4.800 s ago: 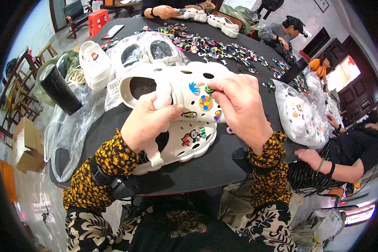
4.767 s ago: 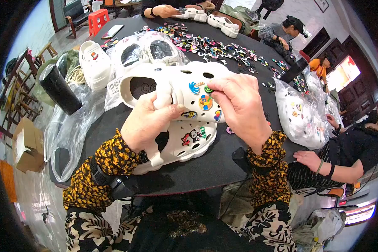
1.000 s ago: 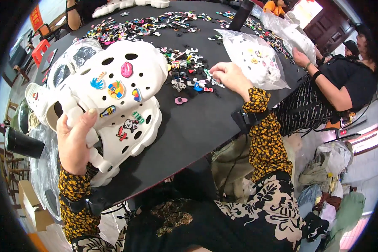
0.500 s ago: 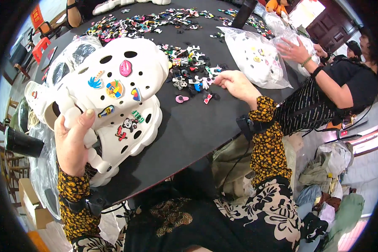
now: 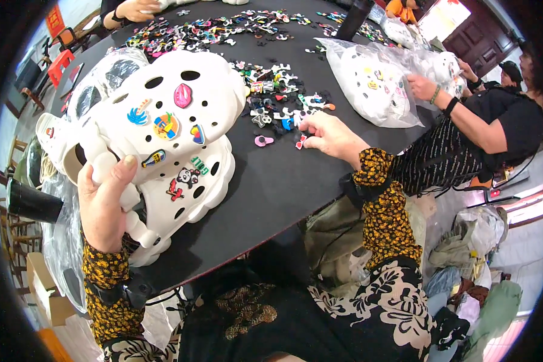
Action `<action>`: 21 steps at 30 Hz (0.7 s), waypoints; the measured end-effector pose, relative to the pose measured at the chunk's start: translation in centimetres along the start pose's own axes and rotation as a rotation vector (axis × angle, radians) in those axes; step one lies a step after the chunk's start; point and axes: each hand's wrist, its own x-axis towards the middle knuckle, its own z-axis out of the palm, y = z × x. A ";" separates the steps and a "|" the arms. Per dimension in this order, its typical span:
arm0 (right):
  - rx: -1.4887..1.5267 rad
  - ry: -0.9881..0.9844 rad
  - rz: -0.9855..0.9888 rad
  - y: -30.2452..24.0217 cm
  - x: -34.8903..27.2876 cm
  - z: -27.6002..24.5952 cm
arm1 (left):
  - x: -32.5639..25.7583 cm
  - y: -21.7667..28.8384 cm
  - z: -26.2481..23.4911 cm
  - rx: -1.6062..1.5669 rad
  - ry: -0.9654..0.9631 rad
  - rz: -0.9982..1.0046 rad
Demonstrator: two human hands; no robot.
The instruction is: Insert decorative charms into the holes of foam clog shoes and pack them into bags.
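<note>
My left hand [image 5: 105,196] is closed around the heel straps of a pair of white clogs [image 5: 217,117], raised over the table's near left side. The upper clog carries charms: pink lips [image 5: 182,95], a blue palm [image 5: 137,116], a yellow bottle [image 5: 154,158] and more. On the lower one sit a panda charm [image 5: 187,176] and green lettering. My right hand [image 5: 335,137] is at the near edge of a pile of loose charms [image 5: 274,90], fingers bent, thumb and forefinger apart. Its thumb is by a small red-and-white charm [image 5: 300,142]; a pink charm [image 5: 263,141] lies left of it.
On the black table [image 5: 247,199], more charms [image 5: 217,27] spread toward the far side. A clear bag with white clogs [image 5: 368,84] lies at right, near a co-worker's hand [image 5: 422,87]. Another person's hand [image 5: 137,9] is at the far left. Plastic-wrapped clogs [image 5: 111,72] lie behind mine.
My right hand has shifted slightly left and down among the charms, its thumb and forefinger parting. The co-worker's hand has lowered at the bag. A hand has come in at far left.
</note>
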 end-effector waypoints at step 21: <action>0.664 0.160 0.281 -0.4 -0.2 -1.4 | -0.1 -0.2 -0.2 0.010 -0.028 0.005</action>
